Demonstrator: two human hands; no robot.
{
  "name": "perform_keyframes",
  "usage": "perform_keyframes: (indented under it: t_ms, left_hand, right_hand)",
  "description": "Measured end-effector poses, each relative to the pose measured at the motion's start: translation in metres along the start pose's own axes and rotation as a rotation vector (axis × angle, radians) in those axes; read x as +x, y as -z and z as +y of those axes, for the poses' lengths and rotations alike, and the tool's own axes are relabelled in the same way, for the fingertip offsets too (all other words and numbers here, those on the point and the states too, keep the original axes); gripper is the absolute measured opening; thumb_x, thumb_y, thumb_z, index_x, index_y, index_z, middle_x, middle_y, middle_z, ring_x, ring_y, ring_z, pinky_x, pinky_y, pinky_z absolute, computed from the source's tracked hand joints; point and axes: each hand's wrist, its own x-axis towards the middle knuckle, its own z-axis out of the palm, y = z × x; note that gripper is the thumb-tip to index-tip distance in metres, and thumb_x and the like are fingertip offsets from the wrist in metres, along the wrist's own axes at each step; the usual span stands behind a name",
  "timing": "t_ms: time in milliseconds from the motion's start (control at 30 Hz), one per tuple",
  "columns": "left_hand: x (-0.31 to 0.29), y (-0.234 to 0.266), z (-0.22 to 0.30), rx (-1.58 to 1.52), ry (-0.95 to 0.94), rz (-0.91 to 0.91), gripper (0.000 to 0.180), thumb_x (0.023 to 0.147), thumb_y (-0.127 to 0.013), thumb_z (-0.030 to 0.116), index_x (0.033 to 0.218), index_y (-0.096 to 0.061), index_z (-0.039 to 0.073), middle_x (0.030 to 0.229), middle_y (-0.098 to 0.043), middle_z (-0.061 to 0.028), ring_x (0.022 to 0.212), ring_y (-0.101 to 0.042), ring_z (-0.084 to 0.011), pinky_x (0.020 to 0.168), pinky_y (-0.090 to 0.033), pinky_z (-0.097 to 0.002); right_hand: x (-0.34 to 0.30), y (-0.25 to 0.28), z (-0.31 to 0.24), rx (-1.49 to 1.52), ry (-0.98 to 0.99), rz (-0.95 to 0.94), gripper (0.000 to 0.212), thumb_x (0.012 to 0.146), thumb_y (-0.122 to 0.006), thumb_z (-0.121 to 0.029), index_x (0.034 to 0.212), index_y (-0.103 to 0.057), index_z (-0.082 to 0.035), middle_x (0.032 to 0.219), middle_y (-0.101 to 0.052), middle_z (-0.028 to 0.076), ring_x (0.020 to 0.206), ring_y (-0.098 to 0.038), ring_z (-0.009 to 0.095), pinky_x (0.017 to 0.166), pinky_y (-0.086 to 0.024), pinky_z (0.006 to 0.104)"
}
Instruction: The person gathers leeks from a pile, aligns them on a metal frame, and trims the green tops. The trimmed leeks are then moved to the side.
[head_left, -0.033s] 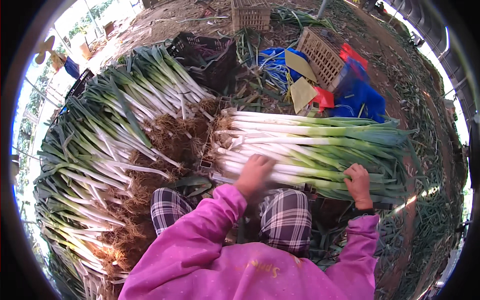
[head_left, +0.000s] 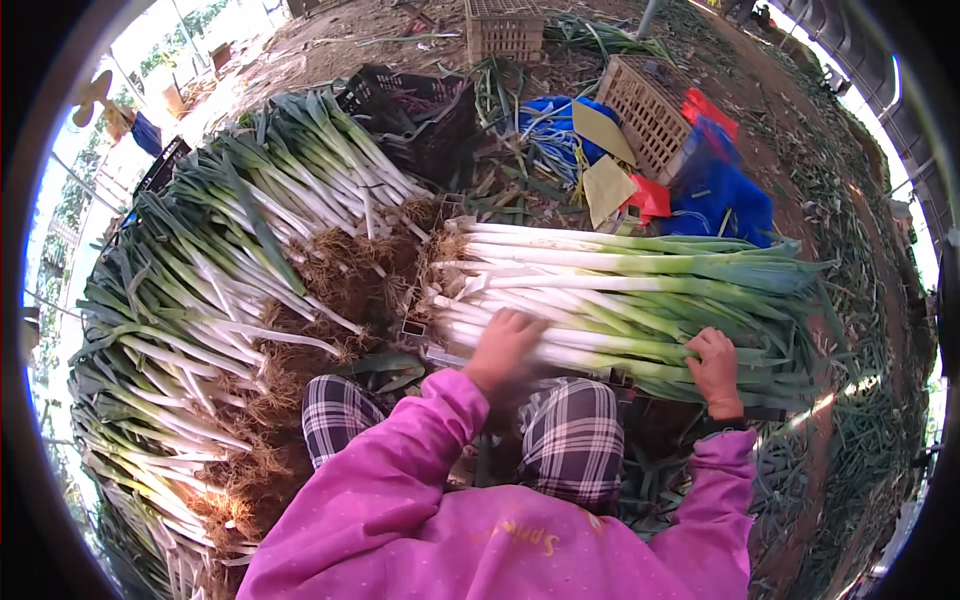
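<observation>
A thick layer of leeks (head_left: pixel 560 262) lies crosswise in front of me, white stems and trimmed ends on the left, green leaves on the right. Over the white stems near the front edge is my left hand (head_left: pixel 507 348); its fingers are smeared by motion, so a grip cannot be made out. My right hand (head_left: pixel 713 368) rests farther right, fingers curled over the green part of a leek at the near side. A metal frame edge (head_left: pixel 412 328) shows at the left end of the layer.
A big heap of rooted leeks (head_left: pixel 215 330) fills my left side. Behind stand a black crate (head_left: pixel 425 125), a tan crate (head_left: pixel 640 110) and another tan crate (head_left: pixel 503 38). Blue bags (head_left: pixel 720 195) and yellow sheets (head_left: pixel 605 190) lie beyond the layer. Cut leaves (head_left: pixel 850 440) litter the right.
</observation>
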Motion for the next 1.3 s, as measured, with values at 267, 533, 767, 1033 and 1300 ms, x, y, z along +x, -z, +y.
perform_keyframes:
  t_ms: [267,533,767,1033,1300]
  left_hand:
    - [-0.037,-0.002,-0.048,0.079,0.038,0.052,0.04,0.077,-0.061,0.014,0.117,-0.058,0.012,0.106,-0.059,-0.007,0.102,-0.054,-0.03,0.092,-0.045,-0.0387]
    - [-0.059,0.001,-0.041,0.315,0.172,-0.039,0.031,0.079,-0.059,0.014,0.109,-0.059,0.01,0.109,-0.057,-0.0091,0.106,-0.053,-0.0292,0.094,-0.041,-0.046]
    - [-0.06,0.007,-0.052,0.508,0.263,-0.008,0.029,0.078,-0.054,0.014,0.106,-0.059,0.009,0.108,-0.057,-0.0116,0.105,-0.053,-0.0296,0.093,-0.039,-0.0434]
    - [-0.069,0.028,-0.057,0.364,0.363,-0.239,0.028,0.076,-0.055,0.012,0.103,-0.055,0.008,0.106,-0.055,-0.0169,0.104,-0.054,-0.032,0.088,-0.045,-0.0413]
    - [-0.066,0.039,-0.047,0.15,0.485,-0.101,0.043,0.075,-0.052,0.005,0.118,-0.05,0.004,0.113,-0.054,-0.0198,0.11,-0.052,-0.0375,0.091,-0.047,-0.0441]
  right_hand:
    - [-0.007,-0.018,-0.026,0.034,-0.002,0.069,0.014,0.063,-0.073,-0.011,0.074,-0.063,-0.01,0.084,-0.054,0.005,0.086,-0.053,0.028,0.073,-0.042,0.041]
    - [-0.006,-0.026,-0.024,0.028,-0.014,0.081,0.018,0.063,-0.073,-0.011,0.079,-0.065,-0.011,0.085,-0.054,0.005,0.087,-0.053,0.027,0.075,-0.042,0.0405]
    - [0.002,-0.001,-0.014,-0.036,0.096,-0.031,0.027,0.062,-0.072,-0.009,0.089,-0.068,-0.014,0.085,-0.053,0.005,0.087,-0.054,0.026,0.075,-0.042,0.0408]
    - [0.001,0.078,0.024,-0.112,0.185,-0.087,0.021,0.066,-0.064,-0.005,0.086,-0.064,-0.009,0.082,-0.051,0.008,0.081,-0.05,0.03,0.07,-0.041,0.0419]
    - [0.013,0.103,0.015,-0.147,0.155,-0.139,0.016,0.066,-0.062,-0.004,0.081,-0.061,-0.007,0.078,-0.048,0.01,0.079,-0.049,0.031,0.065,-0.041,0.0419]
